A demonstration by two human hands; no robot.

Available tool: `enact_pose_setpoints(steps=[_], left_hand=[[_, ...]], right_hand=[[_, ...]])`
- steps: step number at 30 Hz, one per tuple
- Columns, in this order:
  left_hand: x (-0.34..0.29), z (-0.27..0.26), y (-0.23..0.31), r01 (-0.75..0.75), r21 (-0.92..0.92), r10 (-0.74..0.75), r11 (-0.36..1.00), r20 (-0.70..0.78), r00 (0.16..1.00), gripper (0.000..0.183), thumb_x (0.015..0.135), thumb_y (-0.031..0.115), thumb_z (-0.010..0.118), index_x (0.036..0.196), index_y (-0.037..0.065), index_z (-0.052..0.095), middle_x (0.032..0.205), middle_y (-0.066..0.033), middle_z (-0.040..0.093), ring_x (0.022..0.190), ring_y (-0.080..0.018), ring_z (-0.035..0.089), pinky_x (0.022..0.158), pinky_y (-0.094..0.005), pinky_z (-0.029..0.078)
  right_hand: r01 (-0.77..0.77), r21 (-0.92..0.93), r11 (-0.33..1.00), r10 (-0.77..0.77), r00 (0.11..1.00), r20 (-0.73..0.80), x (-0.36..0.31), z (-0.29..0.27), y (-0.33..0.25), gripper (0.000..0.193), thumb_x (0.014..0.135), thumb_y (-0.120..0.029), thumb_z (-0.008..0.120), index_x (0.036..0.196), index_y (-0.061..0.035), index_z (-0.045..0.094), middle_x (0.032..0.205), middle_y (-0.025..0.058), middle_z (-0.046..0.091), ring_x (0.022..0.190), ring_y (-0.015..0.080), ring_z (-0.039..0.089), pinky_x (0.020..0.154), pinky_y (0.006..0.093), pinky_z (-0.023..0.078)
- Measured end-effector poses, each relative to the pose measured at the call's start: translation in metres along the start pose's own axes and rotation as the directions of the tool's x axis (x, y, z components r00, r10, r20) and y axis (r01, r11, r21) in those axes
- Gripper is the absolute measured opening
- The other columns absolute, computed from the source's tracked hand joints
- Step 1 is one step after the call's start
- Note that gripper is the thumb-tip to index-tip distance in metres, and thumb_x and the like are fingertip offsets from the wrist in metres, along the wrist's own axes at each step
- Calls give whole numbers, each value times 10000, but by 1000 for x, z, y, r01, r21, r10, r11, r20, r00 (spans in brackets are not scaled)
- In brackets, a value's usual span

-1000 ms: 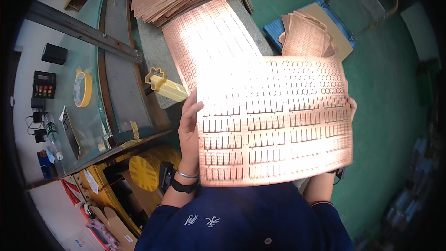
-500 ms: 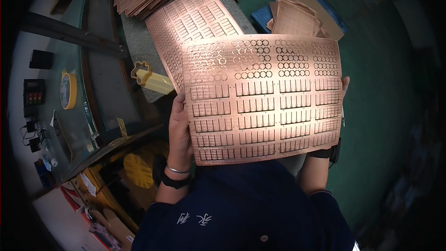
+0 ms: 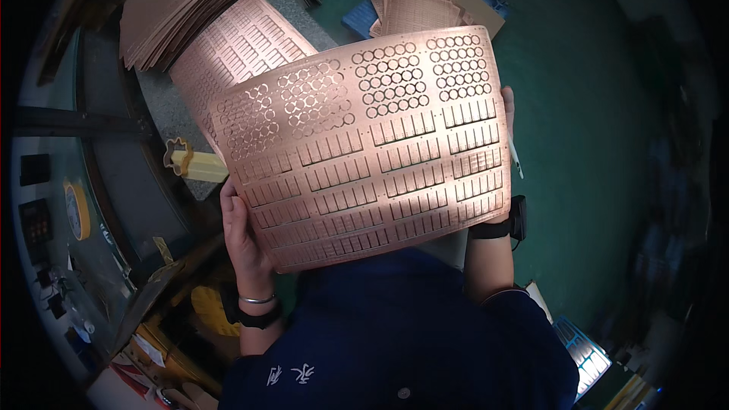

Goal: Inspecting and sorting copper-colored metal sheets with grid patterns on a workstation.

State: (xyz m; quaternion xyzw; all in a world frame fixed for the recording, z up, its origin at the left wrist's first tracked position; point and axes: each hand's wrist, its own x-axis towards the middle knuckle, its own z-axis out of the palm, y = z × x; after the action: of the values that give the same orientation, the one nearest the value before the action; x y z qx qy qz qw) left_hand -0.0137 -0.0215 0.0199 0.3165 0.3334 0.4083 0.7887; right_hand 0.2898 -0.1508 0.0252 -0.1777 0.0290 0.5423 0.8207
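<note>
A large copper-coloured circuit board panel [image 3: 414,133], patterned with rows of rings above comb-like slots, is held up in front of me, its left side lower than its right. My left hand [image 3: 243,239] is closed on the panel's lower left edge, thumb visible. Gripping the right edge is my right hand [image 3: 508,101], mostly hidden behind the panel with only some fingers showing. A thin white pen-like tool [image 3: 516,159] sticks out below those fingers. Beyond the left edge, a similar panel [image 3: 250,34] lies on a grey surface, partly covered.
A tall stack of copper panels [image 3: 190,4] stands at the far left. Several more sheets [image 3: 418,9] lie on cardboard over a blue base. Near the grey surface's edge is a yellow bar [image 3: 205,167] with a wavy ring [image 3: 177,156]. Yellow tape [image 3: 77,211] sits farther left.
The view has swung, so the scene has shifted left. The held panel has tilted, its right side rising and its left side dropping; both hands keep their hold.
</note>
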Motion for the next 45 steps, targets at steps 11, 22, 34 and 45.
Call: enact_pose_setpoints(steps=[11,22,34,45], left_hand=[[0,-10,0,-75,115,78,991,-23,997,390,961,256,408,1272,27,351,1216,-106,484,1111,-189,488,943,-338,412],[-8,-2,4,-186,124,188,975,-8,982,378,927,239,495,1213,3,419,1159,-108,535,1057,-180,519,937,-329,400],[-10,1,3,-139,101,141,985,-10,990,354,917,205,528,1199,7,447,1131,-92,561,1027,-151,535,917,-299,412],[13,0,-4,18,138,-13,990,-37,999,423,937,203,489,1294,15,361,1220,-135,506,1065,-193,537,902,-313,444]], right_hand=[[185,-342,921,-302,894,-331,4,-15,-13,250,859,-95,565,1092,-4,570,1085,174,601,946,238,608,807,326,524],[397,-518,758,-427,902,66,-23,-32,-22,307,860,-27,537,1163,19,518,1073,174,602,942,201,616,820,293,522],[423,-556,715,-467,881,69,-20,-42,-24,357,879,-24,495,1232,16,456,1152,189,560,1014,223,596,843,317,529],[152,-651,744,-296,948,-118,-3,-63,-22,241,931,-174,494,1041,32,553,974,112,636,842,135,620,744,257,515]])
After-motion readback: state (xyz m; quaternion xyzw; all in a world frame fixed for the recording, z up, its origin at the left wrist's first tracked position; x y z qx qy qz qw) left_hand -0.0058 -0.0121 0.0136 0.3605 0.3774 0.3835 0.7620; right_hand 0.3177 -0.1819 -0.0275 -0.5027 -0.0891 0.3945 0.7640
